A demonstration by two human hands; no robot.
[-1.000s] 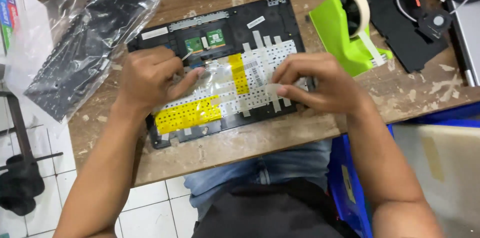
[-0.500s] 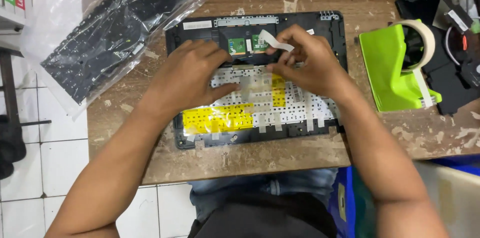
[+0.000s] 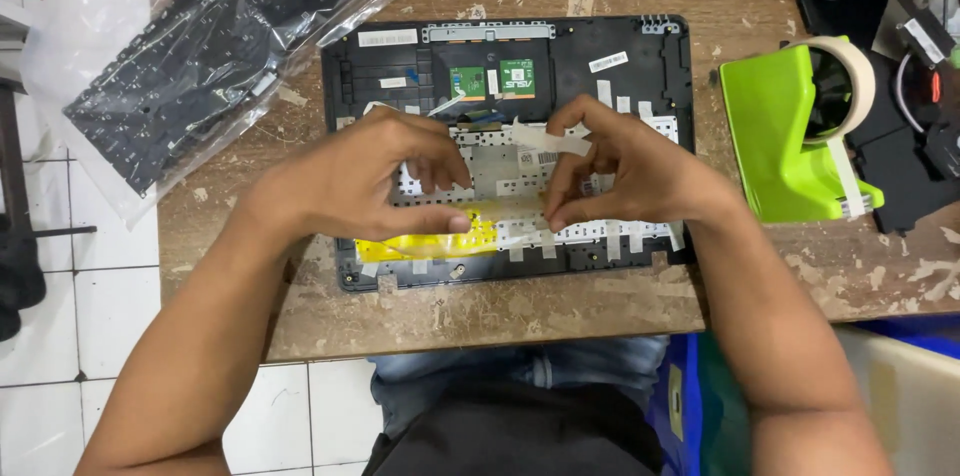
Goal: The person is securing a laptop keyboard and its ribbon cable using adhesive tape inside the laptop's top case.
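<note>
Since the earlier frame both hands have shifted centre-frame: right hand (image 3: 620, 171) pinches a tape strip (image 3: 548, 139) (partly lifted), left hand (image 3: 375, 176) presses the laptop casing (image 3: 640, 46).

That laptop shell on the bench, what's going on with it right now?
A person has an opened black laptop shell lying inside-up on a worn wooden table. The left hand presses on yellow tape across the keyboard back, while the right hand pinches a whitish tape strip. A green tape dispenser stands alongside.
</note>
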